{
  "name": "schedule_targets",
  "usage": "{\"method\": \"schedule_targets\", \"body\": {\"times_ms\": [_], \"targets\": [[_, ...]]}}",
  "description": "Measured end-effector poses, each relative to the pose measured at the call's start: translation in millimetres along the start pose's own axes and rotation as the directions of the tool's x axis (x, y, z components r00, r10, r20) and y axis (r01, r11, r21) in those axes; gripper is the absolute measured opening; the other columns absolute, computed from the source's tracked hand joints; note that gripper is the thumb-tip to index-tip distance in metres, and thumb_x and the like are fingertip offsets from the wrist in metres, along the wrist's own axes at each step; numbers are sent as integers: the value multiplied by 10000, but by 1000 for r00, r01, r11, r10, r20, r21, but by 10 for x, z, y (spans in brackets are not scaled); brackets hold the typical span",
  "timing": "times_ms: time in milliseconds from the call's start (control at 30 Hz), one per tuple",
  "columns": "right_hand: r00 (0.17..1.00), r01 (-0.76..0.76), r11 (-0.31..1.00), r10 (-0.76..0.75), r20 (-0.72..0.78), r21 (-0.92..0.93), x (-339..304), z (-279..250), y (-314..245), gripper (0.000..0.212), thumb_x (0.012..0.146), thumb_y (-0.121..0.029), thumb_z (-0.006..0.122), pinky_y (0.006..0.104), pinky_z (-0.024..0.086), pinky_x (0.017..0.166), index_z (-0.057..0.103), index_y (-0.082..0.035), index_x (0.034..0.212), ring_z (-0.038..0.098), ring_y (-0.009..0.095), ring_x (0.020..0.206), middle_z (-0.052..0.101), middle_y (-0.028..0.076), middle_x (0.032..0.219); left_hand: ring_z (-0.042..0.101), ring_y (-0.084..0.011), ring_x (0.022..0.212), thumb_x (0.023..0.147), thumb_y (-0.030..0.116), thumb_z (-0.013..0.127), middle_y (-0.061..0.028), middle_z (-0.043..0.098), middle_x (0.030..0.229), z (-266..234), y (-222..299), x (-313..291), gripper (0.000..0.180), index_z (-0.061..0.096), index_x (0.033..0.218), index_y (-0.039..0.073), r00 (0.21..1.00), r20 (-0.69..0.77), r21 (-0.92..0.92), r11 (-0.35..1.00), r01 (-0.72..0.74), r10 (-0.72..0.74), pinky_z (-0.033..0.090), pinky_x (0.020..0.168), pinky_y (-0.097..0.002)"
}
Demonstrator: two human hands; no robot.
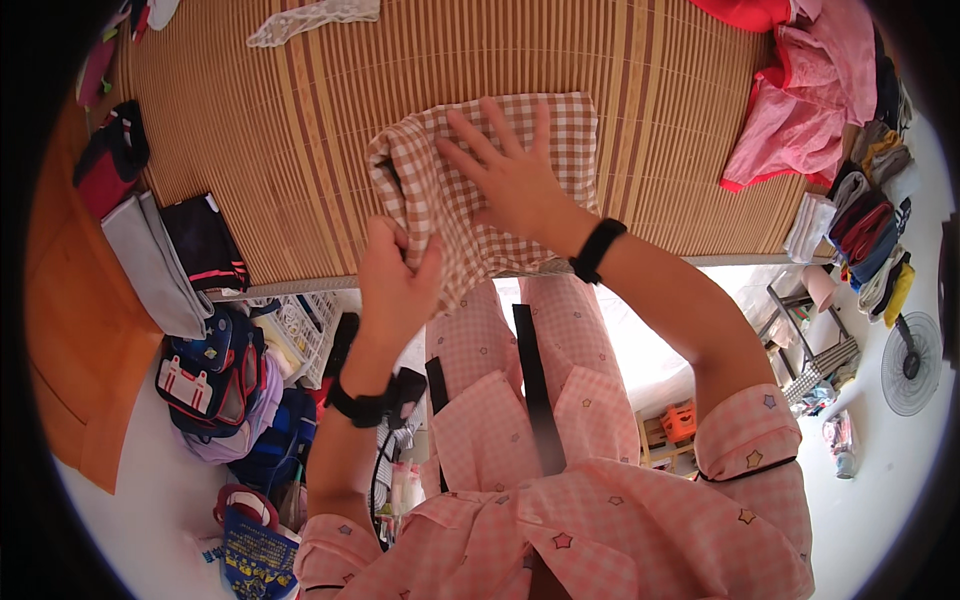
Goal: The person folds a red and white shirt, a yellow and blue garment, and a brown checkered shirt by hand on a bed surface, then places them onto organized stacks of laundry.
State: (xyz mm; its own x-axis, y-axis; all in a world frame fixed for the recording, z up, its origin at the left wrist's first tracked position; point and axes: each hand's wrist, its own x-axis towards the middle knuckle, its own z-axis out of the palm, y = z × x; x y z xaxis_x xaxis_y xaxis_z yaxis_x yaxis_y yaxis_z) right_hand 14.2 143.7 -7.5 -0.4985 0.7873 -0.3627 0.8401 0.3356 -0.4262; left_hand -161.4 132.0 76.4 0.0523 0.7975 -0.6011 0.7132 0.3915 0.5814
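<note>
A brown-and-white checked cloth [572,130], partly folded, lies at the near edge of a bamboo mat [300,180]. Its left side is bunched up, and a lower corner hangs over the mat's edge. My left hand [398,272] grips that left side, thumb and fingers closed on the fabric. On top of the cloth my right hand [515,180] lies flat with its fingers spread. What kind of item the cloth is cannot be made out.
A pink garment [800,100] lies at the far right, beside stacked folded clothes [870,220]. Folded grey cloth [150,260] and black cloth [205,240] sit at the left edge. A white lacy piece [315,20] lies far back. Backpacks [215,370] and a fan [910,362] stand lower down.
</note>
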Motion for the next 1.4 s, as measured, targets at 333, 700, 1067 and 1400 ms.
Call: {"method": "schedule_targets", "body": {"times_ms": [333,700,1067,1400], "targets": [[789,-346,-202,466,401,916,-1014,112,849,262,927,-199,483,271,484,735,585,-14,1082,596,154,871,629,71,946,531,-305,643,768,140,638,-123,486,745,1173,812,56,273,411,878,37,989,-65,54,991,-126,130,421,565,-392],[787,-317,-413,388,480,854,-944,176,1025,608,890,-570,423,274,471,764,584,4,1009,580,177,865,602,99,929,515,-278,691,672,120,655,-69,463,750,1798,609,304,256,429,783,76,871,71,358,803,-477,486,384,623,-387],[767,-226,137,636,90,964,-926,154,689,330,836,-270,631,301,457,556,531,41,887,544,148,603,595,137,715,465,-309,1071,778,183,633,-128,506,1165,1275,224,217,392,506,1123,49,763,-27,311,731,-608,646,306,910,-454],[573,-387,355,816,-79,851,-935,166,464,217,839,-187,593,395,455,713,521,-17,953,568,279,914,547,189,1078,210,-315,1355,847,348,571,-124,302,1439,1428,-157,594,591,391,1357,109,767,115,580,584,-568,632,65,1077,-556]]}}
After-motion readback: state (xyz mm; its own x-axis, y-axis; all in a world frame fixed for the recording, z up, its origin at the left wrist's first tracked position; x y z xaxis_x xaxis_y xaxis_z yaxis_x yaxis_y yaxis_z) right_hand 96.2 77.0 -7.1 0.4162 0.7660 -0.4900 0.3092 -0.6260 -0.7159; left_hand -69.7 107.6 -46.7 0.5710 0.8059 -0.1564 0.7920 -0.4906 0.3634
